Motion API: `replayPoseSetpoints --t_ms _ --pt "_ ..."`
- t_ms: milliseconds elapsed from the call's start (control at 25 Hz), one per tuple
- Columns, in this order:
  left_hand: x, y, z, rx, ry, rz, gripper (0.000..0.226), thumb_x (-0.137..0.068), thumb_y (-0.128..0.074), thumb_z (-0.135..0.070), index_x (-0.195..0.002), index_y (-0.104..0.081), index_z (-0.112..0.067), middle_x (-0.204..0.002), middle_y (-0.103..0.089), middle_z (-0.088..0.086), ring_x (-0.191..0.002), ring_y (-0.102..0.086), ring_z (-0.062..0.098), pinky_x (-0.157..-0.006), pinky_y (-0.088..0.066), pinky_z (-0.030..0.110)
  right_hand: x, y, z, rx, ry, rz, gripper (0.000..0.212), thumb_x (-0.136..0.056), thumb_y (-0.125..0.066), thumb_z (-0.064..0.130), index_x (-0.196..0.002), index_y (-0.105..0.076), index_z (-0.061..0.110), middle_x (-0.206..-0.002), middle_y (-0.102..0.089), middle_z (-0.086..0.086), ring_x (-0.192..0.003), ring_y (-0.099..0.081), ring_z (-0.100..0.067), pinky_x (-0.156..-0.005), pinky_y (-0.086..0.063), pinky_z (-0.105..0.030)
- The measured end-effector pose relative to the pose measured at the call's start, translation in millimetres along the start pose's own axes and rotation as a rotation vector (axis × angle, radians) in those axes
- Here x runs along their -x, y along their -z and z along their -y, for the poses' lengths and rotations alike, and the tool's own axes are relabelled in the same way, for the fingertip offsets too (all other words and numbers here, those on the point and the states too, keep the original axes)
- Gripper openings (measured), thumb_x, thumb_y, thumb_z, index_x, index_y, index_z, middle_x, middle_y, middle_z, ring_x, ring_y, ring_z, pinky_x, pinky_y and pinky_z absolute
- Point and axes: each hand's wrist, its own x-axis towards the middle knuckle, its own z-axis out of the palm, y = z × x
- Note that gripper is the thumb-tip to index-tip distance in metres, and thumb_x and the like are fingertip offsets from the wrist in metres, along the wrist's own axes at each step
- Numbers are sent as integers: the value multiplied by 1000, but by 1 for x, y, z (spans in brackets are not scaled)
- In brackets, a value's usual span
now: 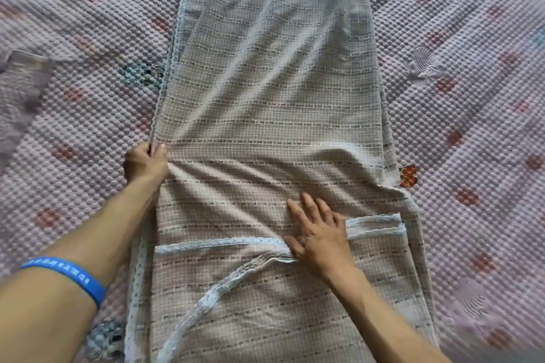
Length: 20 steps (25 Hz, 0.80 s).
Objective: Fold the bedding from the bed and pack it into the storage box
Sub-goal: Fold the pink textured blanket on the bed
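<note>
A long checked sheet [265, 103] with pale blue lace trim lies folded lengthwise down the middle of the bed, running from the top of the view to the bottom. My left hand [145, 163] pinches its left lace edge about halfway down. My right hand [320, 233] lies flat with straight fingers on the cloth, pressing where a lace-edged layer [218, 244] is folded across. Creases run between the two hands. No storage box is in view.
The bed is covered by a pink quilted bedspread [460, 127] with red and blue embroidered spots, on both sides of the sheet. A greyish fabric piece [20, 82] lies at the left edge. A blue wristband [65, 271] is on my left forearm.
</note>
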Motion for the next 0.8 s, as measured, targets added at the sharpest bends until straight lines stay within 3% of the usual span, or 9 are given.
replayPoseSetpoints --t_ms 80,120,240,360,440,560,720,800 --pt "-2 5 3 -74 31 116 25 -94 -60 -22 -97 -66 2 -94 -64 13 -92 -63 30 -70 -37 31 -1 9 4 -24 -24 116 66 -91 -46 59 -149 -24 39 -162 -16 4 -145 -20 -25 -109 -24 -45" --pt "-6 6 -2 -65 60 184 26 -92 -63 -19 -102 -67 4 -99 -67 15 -94 -64 30 -71 -41 33 -5 20 5 -28 -31 144 60 -92 -47 57 -146 -29 38 -159 -21 4 -142 -25 -25 -107 -28 -44" --pt "-22 5 -23 -17 91 285 22 -86 -67 -14 -103 -68 -1 -99 -70 15 -84 -63 26 -72 -48 33 -37 56 4 -122 12 -40 31 -95 -48 45 -120 -54 29 -124 -54 4 -111 -50 -22 -89 -43 -39" --pt "-42 -6 -52 9 63 331 15 -87 -66 -21 -92 -65 -7 -87 -67 10 -77 -62 26 -68 -50 31 -105 92 -4 -149 -6 -150 26 -93 -51 34 -115 -57 21 -113 -59 0 -103 -54 -25 -85 -45 -40" --pt "-57 -19 -79 21 26 330 17 -88 -63 -19 -74 -55 -14 -72 -56 4 -66 -51 21 -54 -38 26 -164 119 -17 -172 -89 -226 31 -89 -57 35 -116 -55 19 -117 -56 -5 -106 -53 -29 -88 -45 -41" --pt "-80 -40 -119 25 -20 289 22 -91 -59 -22 -73 -49 -13 -65 -48 -1 -59 -43 15 -45 -32 24 -243 148 -33 -225 -196 -114 58 -82 -70 47 -124 -45 17 -126 -46 -10 -118 -47 -34 -94 -40 -45" --pt "-134 -61 -167 -6 -61 242 25 -92 -60 -36 -81 -59 -14 -79 -63 4 -71 -57 22 -55 -39 28 -306 149 -28 -313 -276 39 89 -72 -78 54 -138 -30 17 -138 -37 -14 -129 -38 -39 -103 -35 -50" --pt "-165 -78 -195 52 -37 225 35 -93 -61 -37 -100 -63 -2 -93 -69 13 -79 -64 28 -63 -49 29 -326 147 -27 -285 -302 110 97 -71 -79 55 -142 -25 16 -141 -36 -14 -131 -38 -39 -104 -35 -50"
